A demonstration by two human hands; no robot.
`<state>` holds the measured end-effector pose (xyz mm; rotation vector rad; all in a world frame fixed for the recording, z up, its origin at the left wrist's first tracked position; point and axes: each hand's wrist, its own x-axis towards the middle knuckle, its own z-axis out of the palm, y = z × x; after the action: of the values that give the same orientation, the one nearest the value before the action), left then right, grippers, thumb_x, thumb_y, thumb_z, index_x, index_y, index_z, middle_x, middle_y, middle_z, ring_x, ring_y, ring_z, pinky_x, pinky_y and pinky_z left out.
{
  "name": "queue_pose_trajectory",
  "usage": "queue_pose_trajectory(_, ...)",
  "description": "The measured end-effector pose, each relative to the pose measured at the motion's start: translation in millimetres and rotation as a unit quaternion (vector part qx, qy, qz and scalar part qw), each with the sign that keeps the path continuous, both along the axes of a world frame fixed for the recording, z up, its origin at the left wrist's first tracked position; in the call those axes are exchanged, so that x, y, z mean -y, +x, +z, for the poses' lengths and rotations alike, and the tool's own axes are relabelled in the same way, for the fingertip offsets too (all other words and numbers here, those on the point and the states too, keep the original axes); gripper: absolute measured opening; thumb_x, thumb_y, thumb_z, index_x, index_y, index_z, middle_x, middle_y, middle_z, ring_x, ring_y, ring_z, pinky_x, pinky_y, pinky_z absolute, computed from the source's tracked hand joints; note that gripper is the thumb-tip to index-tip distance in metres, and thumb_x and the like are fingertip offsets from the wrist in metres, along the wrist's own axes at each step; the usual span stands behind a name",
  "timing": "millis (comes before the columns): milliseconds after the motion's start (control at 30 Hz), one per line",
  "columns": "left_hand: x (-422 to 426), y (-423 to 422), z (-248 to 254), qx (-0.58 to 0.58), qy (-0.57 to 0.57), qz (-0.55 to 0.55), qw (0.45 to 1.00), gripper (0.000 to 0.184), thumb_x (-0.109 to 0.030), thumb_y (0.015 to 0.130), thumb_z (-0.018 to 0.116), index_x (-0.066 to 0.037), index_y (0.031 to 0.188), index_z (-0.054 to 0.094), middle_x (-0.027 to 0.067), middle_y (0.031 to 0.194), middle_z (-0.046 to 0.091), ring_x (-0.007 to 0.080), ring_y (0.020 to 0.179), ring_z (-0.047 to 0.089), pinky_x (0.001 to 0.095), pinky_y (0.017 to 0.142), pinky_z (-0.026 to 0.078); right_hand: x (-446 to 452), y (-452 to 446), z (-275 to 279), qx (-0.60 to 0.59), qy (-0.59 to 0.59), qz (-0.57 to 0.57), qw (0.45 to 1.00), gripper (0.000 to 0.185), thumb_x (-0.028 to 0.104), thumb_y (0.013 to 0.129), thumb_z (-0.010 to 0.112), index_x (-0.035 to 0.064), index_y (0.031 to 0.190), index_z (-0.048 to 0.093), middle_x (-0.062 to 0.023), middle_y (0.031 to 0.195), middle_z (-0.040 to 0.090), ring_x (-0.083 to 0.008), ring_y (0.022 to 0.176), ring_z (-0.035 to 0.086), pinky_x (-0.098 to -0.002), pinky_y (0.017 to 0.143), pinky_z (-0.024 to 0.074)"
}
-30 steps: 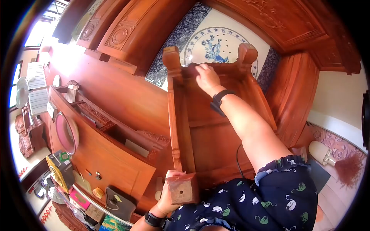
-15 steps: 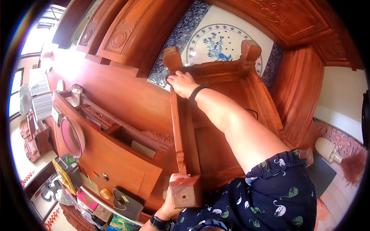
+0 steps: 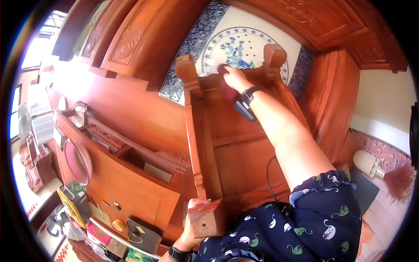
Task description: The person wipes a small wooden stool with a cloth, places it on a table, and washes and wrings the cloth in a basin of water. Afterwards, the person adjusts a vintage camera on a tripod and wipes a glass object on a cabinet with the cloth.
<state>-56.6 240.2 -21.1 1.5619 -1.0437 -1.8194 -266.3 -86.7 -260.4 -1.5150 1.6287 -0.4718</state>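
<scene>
An upturned wooden stool [image 3: 235, 142] with a reddish-brown finish lies in front of me, its block-ended legs pointing my way. My left hand [image 3: 190, 227] is closed around its near left leg [image 3: 205, 222], which has a small hole in the end. At the far rail my right hand [image 3: 236, 81] is closed, with a dark rounded thing [image 3: 223, 69] at its fingertips, too blurred to name. Just below the right wrist is a grey-black item [image 3: 244, 110]; whether the hand holds it I cannot tell. A thin black cord [image 3: 269, 179] curves across the stool's underside.
Beyond the stool are blue-and-white floral tiles [image 3: 238, 52] between carved wooden furniture. A wooden desk [image 3: 126, 192] with open compartments stands left, with a round-framed mirror [image 3: 77, 161] by it. A black pouch [image 3: 144, 236] and boxes lie lower left; a feathery brown duster [image 3: 399, 177] is at right.
My right hand has moved right, from the stool's far left corner to the middle of the far rail. A grey-black item now shows below its wrist. My left hand keeps its hold.
</scene>
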Motion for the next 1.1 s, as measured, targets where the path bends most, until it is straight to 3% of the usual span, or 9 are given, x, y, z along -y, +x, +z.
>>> queue_pose_trajectory(100, 1.6, -2.4, 0.7, 0.032, -0.013, -0.026, 0.999, 0.062, -0.016, 0.056, 0.079, -0.003, 0.11, 0.05, 0.011, 0.106, 0.044, 0.0268, 0.106, 0.047, 0.0358, 0.09, 0.039, 26.4, 32.4, -31.4, 0.132, 0.023, -0.054, 0.99, 0.047, 0.01, 0.075, 0.045, 0.0085, 0.121, 0.052, -0.0209, 0.116, 0.055, -0.0343, 0.11, 0.052, -0.0346, 0.093, 0.0405)
queue_pose_trajectory(233, 12.0, -2.9, 6.5, 0.05, -0.046, -0.071, 0.995, 0.061, -0.016, 0.056, 0.077, -0.002, 0.111, 0.054, 0.0104, 0.108, 0.044, 0.0263, 0.106, 0.047, 0.0349, 0.09, 0.039, 47.1, 71.4, -57.3, 0.042, 0.178, 0.087, 0.979, 0.044, 0.014, 0.081, 0.047, 0.0151, 0.125, 0.051, -0.0186, 0.129, 0.046, -0.0339, 0.12, 0.044, -0.0388, 0.099, 0.037)
queue_pose_trajectory(367, 1.6, 2.5, -6.7, 0.073, -0.071, -0.106, 0.989, 0.06, -0.016, 0.056, 0.078, -0.003, 0.11, 0.054, 0.0102, 0.107, 0.045, 0.0255, 0.106, 0.047, 0.0348, 0.091, 0.039, 8.5, 77.4, -39.9, 0.001, 0.134, 0.043, 0.99, 0.038, 0.016, 0.083, 0.045, 0.0213, 0.118, 0.057, -0.0171, 0.124, 0.05, -0.0335, 0.116, 0.047, -0.0385, 0.098, 0.0384)
queue_pose_trajectory(500, 7.1, -5.3, 0.0, 0.064, -0.027, -0.053, 0.996, 0.058, -0.013, 0.057, 0.079, -0.003, 0.107, 0.052, 0.0098, 0.104, 0.047, 0.0235, 0.103, 0.049, 0.033, 0.09, 0.04, -25.5, 47.5, -12.3, 0.004, -0.057, 0.145, 0.988, 0.035, 0.011, 0.078, 0.05, 0.015, 0.111, 0.061, -0.0134, 0.107, 0.061, -0.0319, 0.102, 0.055, -0.0372, 0.088, 0.0436)
queue_pose_trajectory(700, 8.1, -5.2, 1.9, 0.064, -0.006, -0.048, 0.997, 0.057, -0.011, 0.058, 0.079, -0.003, 0.107, 0.051, 0.01, 0.105, 0.047, 0.0226, 0.103, 0.05, 0.0325, 0.09, 0.039, 16.3, 58.7, -22.4, 0.308, 0.148, -0.106, 0.934, 0.041, 0.007, 0.08, 0.042, 0.0086, 0.118, 0.056, -0.0149, 0.108, 0.062, -0.0235, 0.099, 0.057, -0.0311, 0.087, 0.0423)
queue_pose_trajectory(767, 10.6, -7.1, 1.3, 0.073, -0.005, -0.054, 0.996, 0.056, -0.011, 0.059, 0.079, -0.003, 0.106, 0.051, 0.01, 0.105, 0.047, 0.0225, 0.103, 0.05, 0.0325, 0.091, 0.039, 22.2, 80.4, -36.0, 0.114, 0.046, -0.011, 0.992, 0.045, 0.01, 0.078, 0.044, 0.0061, 0.123, 0.05, -0.0188, 0.114, 0.059, -0.0317, 0.102, 0.056, -0.0344, 0.088, 0.0423)
queue_pose_trajectory(900, 10.9, -7.4, 3.5, 0.086, -0.012, -0.067, 0.994, 0.05, -0.009, 0.063, 0.076, -0.005, 0.105, 0.049, 0.0096, 0.104, 0.049, 0.0227, 0.102, 0.05, 0.0327, 0.09, 0.04, -3.0, 55.3, -30.2, 0.11, 0.082, 0.094, 0.986, 0.04, 0.011, 0.078, 0.047, 0.0057, 0.116, 0.057, -0.0182, 0.111, 0.06, -0.0282, 0.101, 0.058, -0.0331, 0.087, 0.0432)
queue_pose_trajectory(1033, 12.5, -4.5, 4.1, 0.092, -0.028, -0.076, 0.992, 0.045, -0.007, 0.067, 0.073, -0.006, 0.105, 0.048, 0.0095, 0.102, 0.051, 0.0231, 0.101, 0.051, 0.0328, 0.089, 0.04, -16.5, 39.8, -61.2, 0.356, 0.141, -0.152, 0.911, 0.038, 0.005, 0.08, 0.041, 0.0048, 0.114, 0.058, -0.015, 0.106, 0.063, -0.0218, 0.1, 0.058, -0.0298, 0.087, 0.0429)
queue_pose_trajectory(1100, 13.2, -3.3, 5.2, 0.092, -0.022, -0.079, 0.992, 0.045, -0.007, 0.067, 0.073, -0.006, 0.105, 0.048, 0.0095, 0.101, 0.051, 0.0232, 0.101, 0.051, 0.0329, 0.089, 0.04, -2.6, 52.8, -62.8, 0.225, 0.105, -0.106, 0.963, 0.038, 0.008, 0.082, 0.042, 0.0034, 0.117, 0.055, -0.0205, 0.109, 0.059, -0.0284, 0.106, 0.054, -0.033, 0.09, 0.0412)
